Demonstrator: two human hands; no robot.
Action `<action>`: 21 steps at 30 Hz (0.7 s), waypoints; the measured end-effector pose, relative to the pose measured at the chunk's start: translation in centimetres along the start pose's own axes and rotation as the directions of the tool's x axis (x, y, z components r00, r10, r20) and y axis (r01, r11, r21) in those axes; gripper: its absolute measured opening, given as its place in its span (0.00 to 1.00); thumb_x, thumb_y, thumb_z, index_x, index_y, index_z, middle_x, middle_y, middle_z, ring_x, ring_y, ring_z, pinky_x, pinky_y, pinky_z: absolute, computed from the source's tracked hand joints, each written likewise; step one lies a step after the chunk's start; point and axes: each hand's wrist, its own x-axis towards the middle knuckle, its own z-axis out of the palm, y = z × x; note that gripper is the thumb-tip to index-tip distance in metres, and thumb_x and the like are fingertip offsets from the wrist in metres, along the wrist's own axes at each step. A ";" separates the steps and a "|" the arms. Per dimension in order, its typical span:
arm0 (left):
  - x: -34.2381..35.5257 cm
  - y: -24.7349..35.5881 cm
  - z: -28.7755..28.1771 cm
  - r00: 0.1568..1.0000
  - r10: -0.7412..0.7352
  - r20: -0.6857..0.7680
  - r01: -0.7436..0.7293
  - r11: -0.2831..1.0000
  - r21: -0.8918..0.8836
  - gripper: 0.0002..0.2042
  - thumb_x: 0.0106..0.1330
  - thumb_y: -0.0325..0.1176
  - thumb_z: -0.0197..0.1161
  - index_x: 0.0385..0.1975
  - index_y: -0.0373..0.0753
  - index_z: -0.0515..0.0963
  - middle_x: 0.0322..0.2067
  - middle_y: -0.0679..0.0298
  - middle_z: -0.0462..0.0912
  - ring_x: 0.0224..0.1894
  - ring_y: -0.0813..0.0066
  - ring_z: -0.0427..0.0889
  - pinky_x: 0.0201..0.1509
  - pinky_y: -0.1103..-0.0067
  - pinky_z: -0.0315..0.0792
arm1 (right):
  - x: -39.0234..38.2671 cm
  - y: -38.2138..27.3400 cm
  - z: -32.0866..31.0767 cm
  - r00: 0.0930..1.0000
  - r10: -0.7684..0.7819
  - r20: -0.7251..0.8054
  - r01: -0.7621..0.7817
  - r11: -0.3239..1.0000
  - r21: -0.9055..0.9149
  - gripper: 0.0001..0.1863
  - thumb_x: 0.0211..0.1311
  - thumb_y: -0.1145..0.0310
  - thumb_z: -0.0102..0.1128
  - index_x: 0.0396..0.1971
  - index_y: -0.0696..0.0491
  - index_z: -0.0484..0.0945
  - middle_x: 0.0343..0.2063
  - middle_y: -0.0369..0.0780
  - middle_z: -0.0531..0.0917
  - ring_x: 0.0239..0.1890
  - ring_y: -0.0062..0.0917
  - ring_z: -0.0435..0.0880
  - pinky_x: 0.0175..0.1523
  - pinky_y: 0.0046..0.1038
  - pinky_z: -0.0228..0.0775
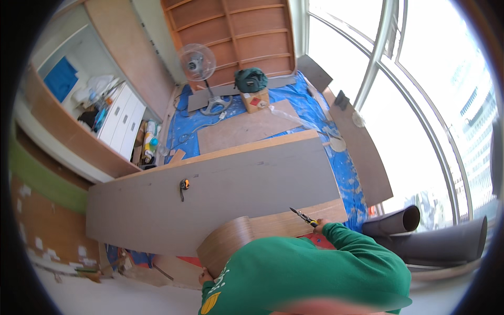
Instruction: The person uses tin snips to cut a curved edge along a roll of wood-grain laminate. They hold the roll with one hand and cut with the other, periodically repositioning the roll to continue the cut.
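My right hand (321,226) is closed round the handles of a pair of snips (303,216) with dark blades and a yellow-and-black grip. Their tip points left, over a wood-grain laminate strip (281,224). That strip lies along the near edge of a large grey board (210,181), and its left part bends up in a curve. Down at the curved end, my left hand (205,276) holds the edge of the laminate; its fingers are partly hidden. A tape measure (184,185) in black and orange rests on the board.
Beyond the board, a blue tarp (184,126) covers the floor, with a standing fan (202,68) and a cardboard box (255,101) bearing a green bag (251,80). Dark rolled sheets (399,220) lie at right by the windows. An open cabinet (123,123) stands at left.
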 end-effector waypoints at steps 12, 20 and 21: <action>2.5 2.5 0.4 0.987 0.155 0.044 -0.156 0.988 0.012 0.39 0.68 0.65 0.62 0.46 0.23 0.84 0.48 0.37 0.86 0.51 0.42 0.84 0.59 0.60 0.75 | -2.7 3.6 0.9 0.998 0.053 -0.027 -0.051 0.995 0.081 0.34 0.47 0.52 0.77 0.54 0.53 0.84 0.49 0.49 0.88 0.54 0.41 0.87 0.60 0.39 0.78; 4.6 4.1 1.2 0.980 0.200 -0.002 -0.199 0.977 0.073 0.38 0.67 0.63 0.65 0.48 0.22 0.83 0.49 0.38 0.86 0.52 0.47 0.84 0.60 0.62 0.74 | -3.6 3.6 0.9 0.988 0.143 -0.056 -0.142 0.990 0.026 0.33 0.49 0.53 0.72 0.55 0.57 0.83 0.50 0.51 0.88 0.54 0.42 0.88 0.60 0.39 0.79; 4.5 4.2 1.2 0.982 0.187 0.004 -0.187 0.982 0.038 0.38 0.67 0.62 0.65 0.48 0.22 0.83 0.49 0.38 0.86 0.52 0.47 0.84 0.60 0.62 0.75 | -3.6 3.6 0.8 0.986 0.157 -0.055 -0.154 0.987 0.050 0.33 0.48 0.53 0.74 0.53 0.57 0.84 0.49 0.51 0.88 0.54 0.42 0.88 0.60 0.39 0.79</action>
